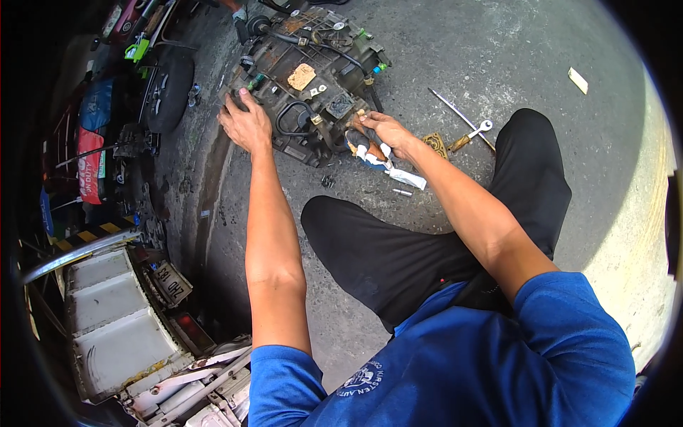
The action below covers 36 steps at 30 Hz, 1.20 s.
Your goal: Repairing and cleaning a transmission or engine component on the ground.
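Observation:
A large, grimy gearbox (281, 53) lies on the concrete before me. My left hand (247, 128) rests on its left edge with the fingers spread and nothing in them. At its near right corner my right hand (388, 133) is closed in a pinch; what the fingertips hold is too small to make out. A crumpled white and blue wrapper (370, 156) and a white tube (407, 178) lie just below that hand. On the housing sits a tan, sponge-like piece (302, 76), beside black hoses and a connector block (339, 107).
To the right lie a long metal rod (452, 109), a ratchet wrench (484, 127) and a patterned yellow-brown piece (435, 144). Small bolts (328, 181) and a socket (403, 192) are near my knees. A tyre (171, 89) and a white vehicle panel (117, 313) stand left.

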Motion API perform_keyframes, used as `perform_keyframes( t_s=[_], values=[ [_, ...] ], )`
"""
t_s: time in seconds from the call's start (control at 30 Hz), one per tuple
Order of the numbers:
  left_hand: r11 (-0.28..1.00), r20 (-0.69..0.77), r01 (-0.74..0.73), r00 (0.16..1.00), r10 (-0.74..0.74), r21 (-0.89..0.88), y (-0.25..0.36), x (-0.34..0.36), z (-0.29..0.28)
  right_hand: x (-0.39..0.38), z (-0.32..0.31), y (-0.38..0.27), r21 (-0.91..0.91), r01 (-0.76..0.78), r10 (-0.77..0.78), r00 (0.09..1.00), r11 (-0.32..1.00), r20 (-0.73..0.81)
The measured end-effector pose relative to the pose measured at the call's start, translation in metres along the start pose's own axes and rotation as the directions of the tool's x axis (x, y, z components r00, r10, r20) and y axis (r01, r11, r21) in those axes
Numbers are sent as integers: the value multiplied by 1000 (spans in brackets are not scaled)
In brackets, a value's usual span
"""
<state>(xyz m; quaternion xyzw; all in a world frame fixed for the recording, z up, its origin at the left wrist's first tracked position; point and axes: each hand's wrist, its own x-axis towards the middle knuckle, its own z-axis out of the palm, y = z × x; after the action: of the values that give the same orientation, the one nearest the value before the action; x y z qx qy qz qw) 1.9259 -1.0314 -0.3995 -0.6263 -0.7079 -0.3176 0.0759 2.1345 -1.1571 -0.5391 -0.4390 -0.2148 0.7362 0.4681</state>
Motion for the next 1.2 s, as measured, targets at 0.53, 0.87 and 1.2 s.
perform_keyframes(
  t_s=[0.53,0.87,1.2],
  values=[
    [644,830,672,549,-100,-366,43,-236,0,-63,-73,20,335,-201,177,979,920,103],
    [253,862,842,504,-57,-476,19,-224,-12,-44,-79,53,-93,-43,16,962,995,-271],
    [684,743,560,668,-39,-467,10,-227,-5,-59,-29,44,-594,238,-272,962,769,34]
  ],
)
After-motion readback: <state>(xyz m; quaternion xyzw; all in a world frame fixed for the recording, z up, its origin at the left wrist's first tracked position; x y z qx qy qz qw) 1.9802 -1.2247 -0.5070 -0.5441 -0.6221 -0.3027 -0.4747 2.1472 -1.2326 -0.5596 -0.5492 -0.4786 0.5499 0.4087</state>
